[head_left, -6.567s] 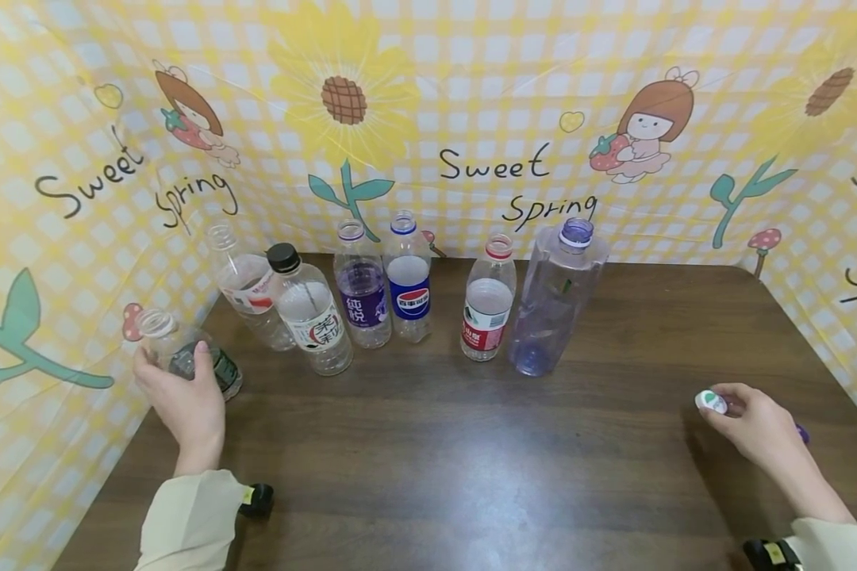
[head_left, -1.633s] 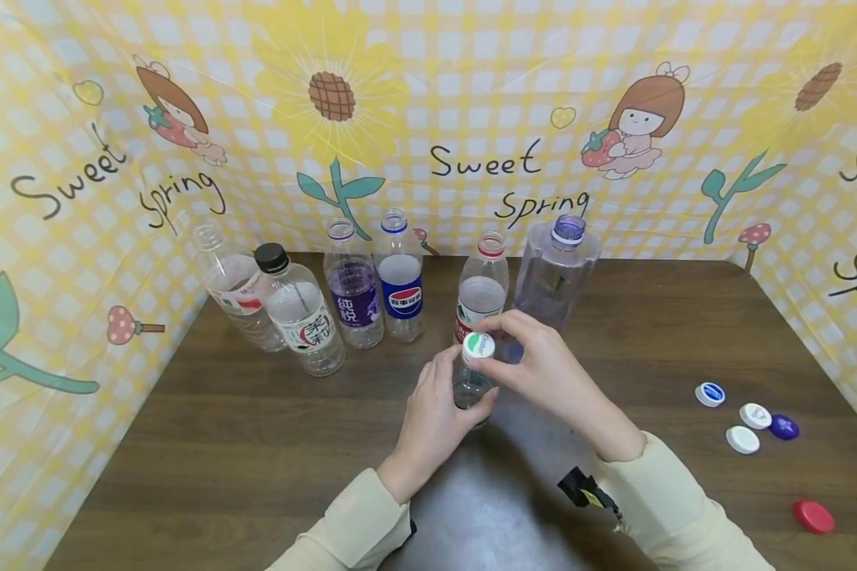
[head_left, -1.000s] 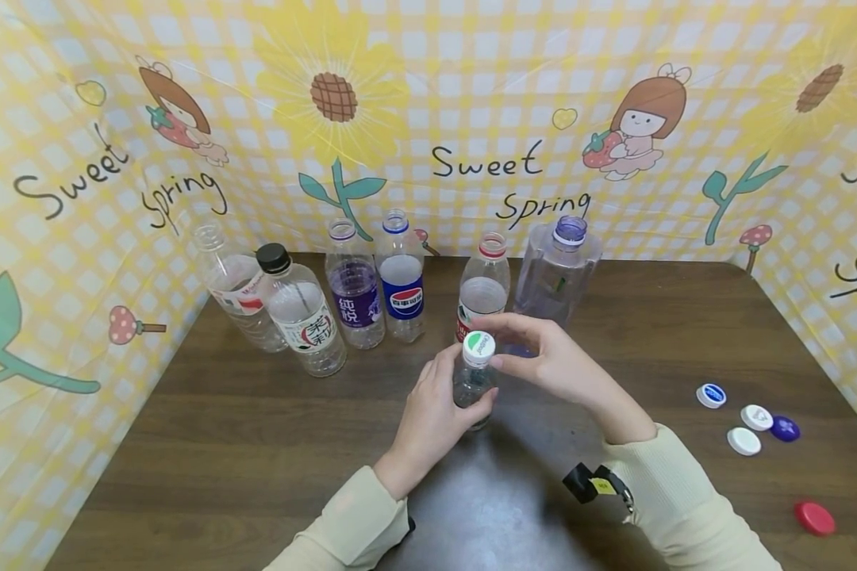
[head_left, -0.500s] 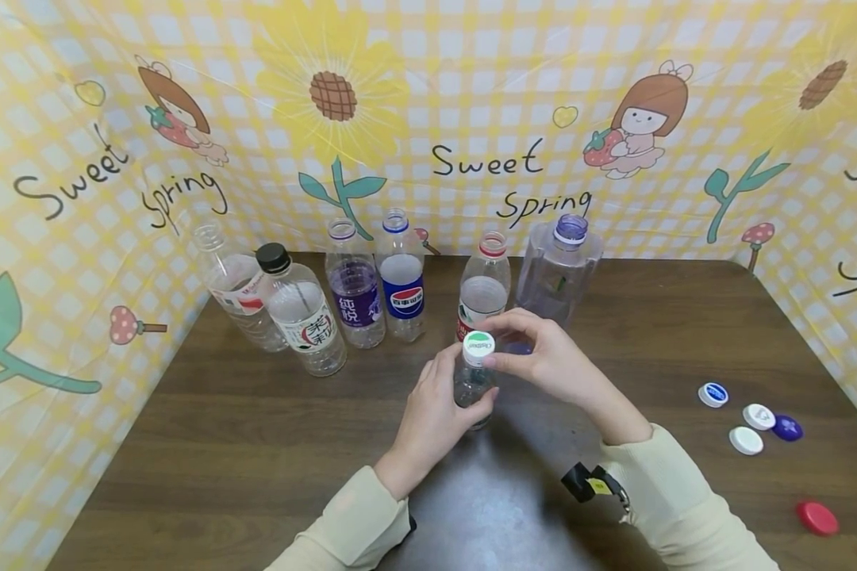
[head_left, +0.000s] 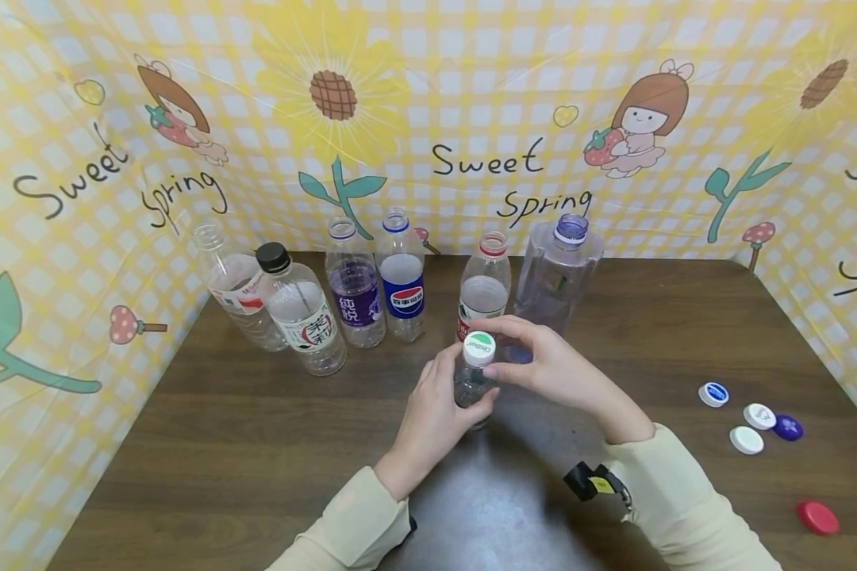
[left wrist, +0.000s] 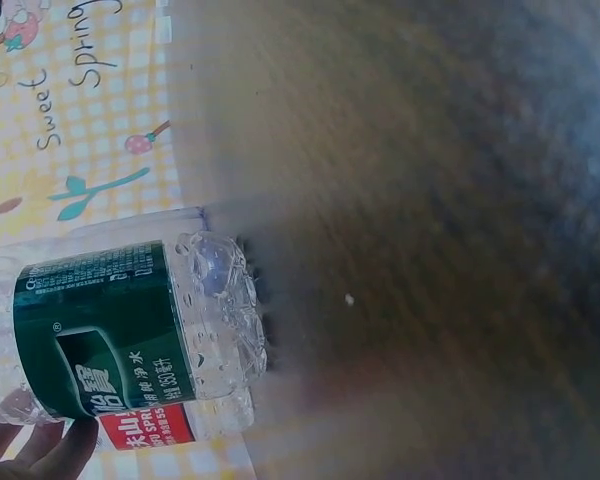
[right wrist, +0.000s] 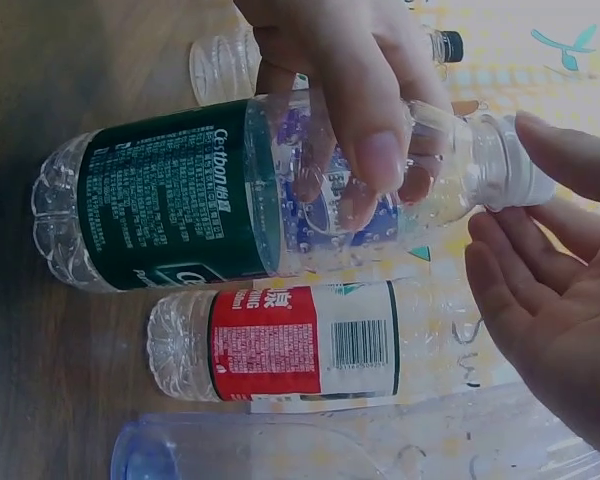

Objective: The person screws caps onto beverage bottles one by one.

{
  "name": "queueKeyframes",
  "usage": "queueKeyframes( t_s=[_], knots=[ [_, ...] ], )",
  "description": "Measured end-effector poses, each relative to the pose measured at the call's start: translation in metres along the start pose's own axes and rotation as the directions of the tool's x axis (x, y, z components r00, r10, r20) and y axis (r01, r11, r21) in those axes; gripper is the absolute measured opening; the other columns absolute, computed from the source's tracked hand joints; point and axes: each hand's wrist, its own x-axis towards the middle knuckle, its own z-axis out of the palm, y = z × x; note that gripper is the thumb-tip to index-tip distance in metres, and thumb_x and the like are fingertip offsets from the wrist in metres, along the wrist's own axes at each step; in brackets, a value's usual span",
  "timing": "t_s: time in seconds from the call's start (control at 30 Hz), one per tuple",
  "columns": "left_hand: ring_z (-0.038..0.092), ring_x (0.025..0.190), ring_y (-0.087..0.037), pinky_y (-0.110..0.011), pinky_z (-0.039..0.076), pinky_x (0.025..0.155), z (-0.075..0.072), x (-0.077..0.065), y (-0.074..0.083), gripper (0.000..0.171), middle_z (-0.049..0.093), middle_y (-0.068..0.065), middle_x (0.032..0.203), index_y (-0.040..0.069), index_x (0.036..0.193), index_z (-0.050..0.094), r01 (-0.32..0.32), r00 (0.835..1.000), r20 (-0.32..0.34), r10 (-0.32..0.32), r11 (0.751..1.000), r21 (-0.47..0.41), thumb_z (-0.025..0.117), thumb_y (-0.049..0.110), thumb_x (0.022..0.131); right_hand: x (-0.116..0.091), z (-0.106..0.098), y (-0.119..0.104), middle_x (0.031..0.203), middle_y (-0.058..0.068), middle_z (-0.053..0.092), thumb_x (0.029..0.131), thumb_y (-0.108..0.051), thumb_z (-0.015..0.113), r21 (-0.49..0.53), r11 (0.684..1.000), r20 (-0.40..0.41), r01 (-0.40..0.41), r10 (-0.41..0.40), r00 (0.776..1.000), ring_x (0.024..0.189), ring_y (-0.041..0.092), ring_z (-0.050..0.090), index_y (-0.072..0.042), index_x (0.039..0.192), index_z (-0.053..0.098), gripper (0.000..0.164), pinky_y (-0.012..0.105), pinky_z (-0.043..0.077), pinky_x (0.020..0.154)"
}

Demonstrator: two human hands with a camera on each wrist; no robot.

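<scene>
The left hand (head_left: 432, 420) is curled round the upper body of the green bottle (right wrist: 170, 195), thumb in front, seemingly to steady it against twisting. The right hand (head_left: 553, 369) is narrowed to a pinch, thumb and fingers about the white cap (head_left: 479, 349), a hold that suits turning; whether the thread has caught, I cannot tell. The bottle is upright before the person, probably so both hands can reach it. Just behind are the red bottle (head_left: 484, 295) and the big clear bottle (head_left: 557, 274), both uncapped. Leftward, the Pepsi bottle (head_left: 403, 293) and purple bottle (head_left: 358, 304) are open too, while the black-topped bottle (head_left: 307, 317) is closed. Loose caps (head_left: 747, 440) lie on the table (head_left: 650, 317) at right, apart from the bottles, perhaps for easy picking.
</scene>
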Motion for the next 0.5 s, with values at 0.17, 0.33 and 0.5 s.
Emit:
queueKeyframes(
  t_s=[0.17,0.33,0.5],
  knots=[
    [0.058,0.107,-0.026,-0.043,0.054,0.087,0.0002,-0.0001,-0.0006,0.067,0.059,-0.013,0.122,0.005,0.132,0.043,0.029,0.999,0.031,-0.028,0.999,-0.018,0.076,0.031,0.080,-0.0005,-0.0017,-0.0002,0.124,0.009,0.062,0.087,-0.008,0.067,0.023,1.000,-0.013,0.020,-0.020,1.000,0.111,0.020,0.059,-0.006,0.130,0.057,0.045,0.030,0.050,0.094],
    [0.058,0.108,-0.026,-0.043,0.054,0.087,0.0015,-0.0004,-0.0014,0.066,0.058,-0.012,0.123,0.006,0.132,0.043,0.036,0.999,0.029,-0.035,0.999,-0.026,0.076,0.032,0.080,-0.0001,-0.0015,0.0001,0.117,0.011,0.066,0.085,-0.011,0.070,0.035,0.999,-0.066,-0.037,0.039,0.997,0.106,0.021,0.061,-0.004,0.123,0.062,0.039,0.037,0.050,0.092],
    [0.057,0.111,-0.027,-0.043,0.053,0.090,0.0022,-0.0004,-0.0020,0.067,0.058,-0.012,0.126,0.006,0.133,0.043,0.024,0.999,0.022,-0.023,0.999,-0.026,0.076,0.031,0.080,0.0010,0.0005,-0.0003,0.109,0.012,0.068,0.083,-0.012,0.073,0.012,0.997,-0.115,-0.070,0.071,0.991,0.101,0.021,0.062,-0.003,0.115,0.065,0.034,0.035,0.051,0.088]
  ],
)
